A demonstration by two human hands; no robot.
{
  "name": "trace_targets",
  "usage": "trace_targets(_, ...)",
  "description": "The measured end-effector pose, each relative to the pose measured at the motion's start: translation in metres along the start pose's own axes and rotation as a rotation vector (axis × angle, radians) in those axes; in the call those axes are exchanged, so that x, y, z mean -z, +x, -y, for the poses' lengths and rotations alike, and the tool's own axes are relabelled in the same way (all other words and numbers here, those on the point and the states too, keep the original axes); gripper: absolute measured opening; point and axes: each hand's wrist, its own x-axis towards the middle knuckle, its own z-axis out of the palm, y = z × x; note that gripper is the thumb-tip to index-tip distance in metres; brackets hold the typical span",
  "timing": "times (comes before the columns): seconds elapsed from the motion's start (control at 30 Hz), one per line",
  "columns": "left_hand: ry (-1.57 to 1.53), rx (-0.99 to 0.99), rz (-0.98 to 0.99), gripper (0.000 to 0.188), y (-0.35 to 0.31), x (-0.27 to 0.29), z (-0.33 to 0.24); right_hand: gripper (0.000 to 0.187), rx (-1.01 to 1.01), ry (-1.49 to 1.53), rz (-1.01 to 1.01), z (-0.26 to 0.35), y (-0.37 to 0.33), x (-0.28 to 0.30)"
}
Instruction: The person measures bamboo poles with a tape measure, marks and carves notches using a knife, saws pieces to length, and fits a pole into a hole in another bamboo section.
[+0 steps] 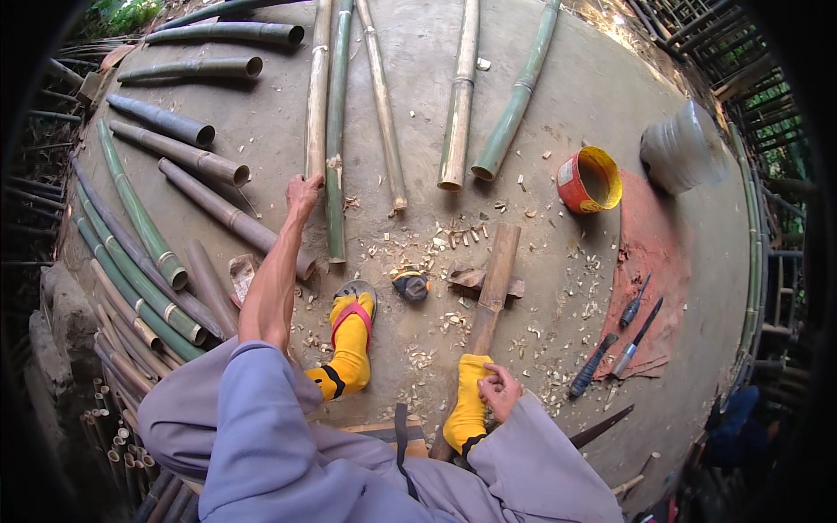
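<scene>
My left hand (303,196) reaches forward and is closed round the near end of a long tan bamboo pole (319,87). A green bamboo pole (336,131) lies just right of it. My right hand (500,390) rests beside my right foot in a yellow sock (469,397), its fingers loosely bent, apart and holding nothing. That foot presses on a short brown bamboo length (497,279), which is propped on a small wooden block (475,281). My left foot, in a yellow sock (350,353), wears a red-strapped sandal (353,315). Between the feet sits a small black-and-orange item (411,284).
Several bamboo poles (187,164) fan out at left; more poles (462,96) lie ahead. At right stand a red-and-yellow tin (589,180) and a clear plastic container (683,148). Hand tools (639,336) lie on a red sheet (649,253). A saw blade (602,427) lies nearby. Chips litter the floor.
</scene>
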Motion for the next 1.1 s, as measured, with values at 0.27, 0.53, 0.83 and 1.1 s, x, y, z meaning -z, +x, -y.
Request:
trace_targets(0.27, -0.842, 0.353, 0.868, 0.028, -0.229, -0.058, -0.093, 0.047, 0.075, 0.540, -0.095, 0.048, 0.024, 0.001)
trace_targets(0.53, -0.256, -0.241, 1.333, 0.024, -0.407, -0.063, -0.097, 0.057, 0.074, 0.500, -0.054, 0.062, -0.007, 0.064)
trace_targets(0.83, -1.146, 0.676, 0.760, 0.049, -0.296, -0.064, -0.068, 0.054, -0.038, 0.186, -0.105, -0.008, -0.129, 0.112)
trace_targets(1.1, -1.228, 0.206, 0.772, 0.029, -0.327, -0.079, -0.118, 0.049, 0.054, -0.254, -0.336, -0.021, -0.115, 0.081)
